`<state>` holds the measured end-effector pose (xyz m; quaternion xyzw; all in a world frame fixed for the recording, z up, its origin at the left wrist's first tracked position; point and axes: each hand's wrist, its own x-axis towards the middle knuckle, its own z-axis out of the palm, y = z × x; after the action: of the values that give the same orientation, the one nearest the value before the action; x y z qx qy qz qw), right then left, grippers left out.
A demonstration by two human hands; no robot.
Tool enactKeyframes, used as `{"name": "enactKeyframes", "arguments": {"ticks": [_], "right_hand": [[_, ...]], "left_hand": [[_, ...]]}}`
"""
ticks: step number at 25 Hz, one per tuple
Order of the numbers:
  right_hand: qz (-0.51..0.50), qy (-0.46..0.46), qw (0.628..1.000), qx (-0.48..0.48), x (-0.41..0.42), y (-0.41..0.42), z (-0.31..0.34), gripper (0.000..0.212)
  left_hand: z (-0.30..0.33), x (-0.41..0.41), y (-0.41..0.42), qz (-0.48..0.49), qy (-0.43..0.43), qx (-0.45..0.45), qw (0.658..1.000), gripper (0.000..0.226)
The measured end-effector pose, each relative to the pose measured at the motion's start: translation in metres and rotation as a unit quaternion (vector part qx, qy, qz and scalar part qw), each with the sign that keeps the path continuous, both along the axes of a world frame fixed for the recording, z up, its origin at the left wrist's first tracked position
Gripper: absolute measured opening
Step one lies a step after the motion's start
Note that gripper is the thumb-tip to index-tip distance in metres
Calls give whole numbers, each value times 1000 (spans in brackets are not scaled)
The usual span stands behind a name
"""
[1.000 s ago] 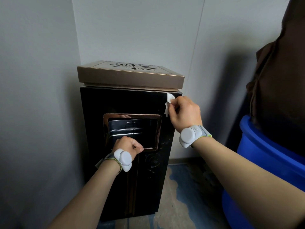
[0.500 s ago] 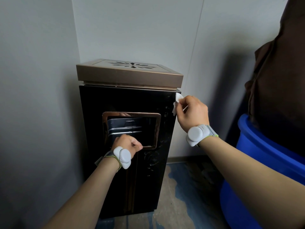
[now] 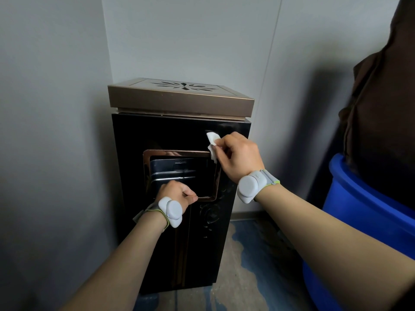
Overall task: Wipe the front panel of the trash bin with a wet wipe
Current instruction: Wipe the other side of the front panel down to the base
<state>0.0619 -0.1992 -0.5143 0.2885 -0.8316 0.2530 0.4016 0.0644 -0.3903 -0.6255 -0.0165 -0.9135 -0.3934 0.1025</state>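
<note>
Trash bin [image 3: 179, 221]: tall black cabinet that stood upright in the corner between two grey walls, capped by a bronze-coloured lid [image 3: 179, 102] with a cut-out starburst pattern on top. Front panel [image 3: 161, 133]: glossy black, set directly below the lid, with a bronze-framed opening [image 3: 179, 173] in its upper half and faint embossed ornament under the opening's right corner. Wet wipe [image 3: 212, 144]: white, crumpled, lay against the front panel just below the lid, near the bin's right edge and touching the upper right corner of the opening's frame. Right hand [image 3: 239, 157]: grip closed on the wet wipe, fingers curled and pinching it, pressed toward the front panel beside the bin's right edge; a grey wrist device [image 3: 249, 186] sat strapped on that arm. Left hand [image 3: 177, 194]: grip closed in a fist at the lower edge of the opening, thumb lying along the frame; whether the fingers hooked inside the opening could not be told; a second grey wrist unit [image 3: 171, 211] was worn below it. Blue tub [image 3: 359, 209]: large, stood to the right of the bin, well apart from it, with dark brown cloth [image 3: 381, 108] hung over its rim. Floor [image 3: 247, 265]: mottled blue and beige, visible to the right of the bin's base
</note>
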Motion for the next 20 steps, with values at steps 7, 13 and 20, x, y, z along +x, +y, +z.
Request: {"name": "enactKeyframes", "arguments": {"ticks": [7, 13, 20], "right_hand": [[-22, -6, 1000, -11, -6, -1, -5, 8], [-31, -6, 999, -4, -8, 5, -7, 9], [-43, -17, 999, -2, -9, 14, -10, 11]], "left_hand": [[-1, -2, -1, 0, -1, -4, 1000, 5], [-1, -1, -2, -2, -1, 1, 1000, 4], [0, 1, -1, -2, 2, -12, 1000, 4]]}}
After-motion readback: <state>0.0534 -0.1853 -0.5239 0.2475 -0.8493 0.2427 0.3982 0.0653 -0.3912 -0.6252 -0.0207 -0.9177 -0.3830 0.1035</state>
